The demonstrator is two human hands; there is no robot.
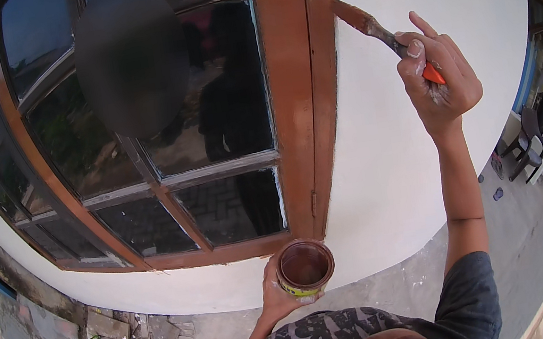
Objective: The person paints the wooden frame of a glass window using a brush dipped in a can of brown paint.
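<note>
Right hand (446, 79) grips brown-bristled, orange-ended paintbrush (373, 28), tip at right edge of brown wooden window frame (292, 96); left hand (275, 296) cups round, yellow-labelled tin (297, 287) below frame. Brush likely light, soft-tipped: hold handle; tin likely heavier: grip wall.

Open air is lying between right hand (444, 77) and paint can (300, 289), before white wall (388, 152). Brush (373, 26) is barring the gap to window frame (292, 96); can and left hand (276, 297) are crowding its lower right corner.

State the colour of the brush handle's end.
Handle's end: orange, best seen in the head view.
</note>
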